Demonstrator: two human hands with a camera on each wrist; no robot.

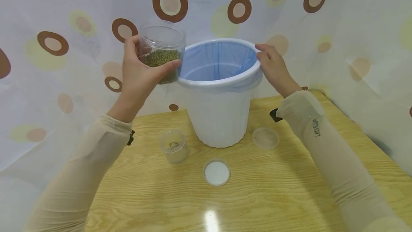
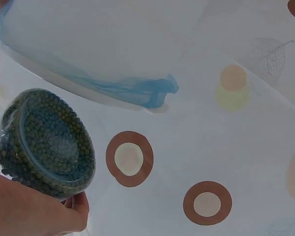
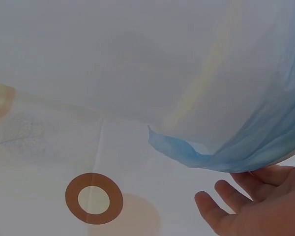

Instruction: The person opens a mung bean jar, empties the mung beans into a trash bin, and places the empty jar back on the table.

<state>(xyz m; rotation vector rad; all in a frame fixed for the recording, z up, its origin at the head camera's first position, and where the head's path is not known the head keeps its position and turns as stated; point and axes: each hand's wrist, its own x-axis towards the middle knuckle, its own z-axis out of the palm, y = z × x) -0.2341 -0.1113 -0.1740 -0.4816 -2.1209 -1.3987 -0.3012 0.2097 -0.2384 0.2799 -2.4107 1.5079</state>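
My left hand point(image 1: 138, 65) grips a clear plastic jar point(image 1: 162, 38) without a lid, raised beside the bin's left rim. Green beans, which look like mung beans point(image 1: 161, 58), fill its lower part; the left wrist view shows them through the jar's base point(image 2: 51, 140). A white trash can point(image 1: 219, 117), lined with a blue bag point(image 1: 222, 60), stands upright on the table. At its right rim, my right hand point(image 1: 275, 65) holds the edge between thumb and finger. From below, in the right wrist view, the other fingers point(image 3: 231, 196) spread loosely beside the liner.
A second clear jar point(image 1: 175, 155) with a little something inside stands left of the bin's foot. One round lid with a white face point(image 1: 217, 173) lies in front, and a clear lid point(image 1: 265, 139) lies to the right. A patterned sheet hangs close behind the wooden table point(image 1: 257, 196).
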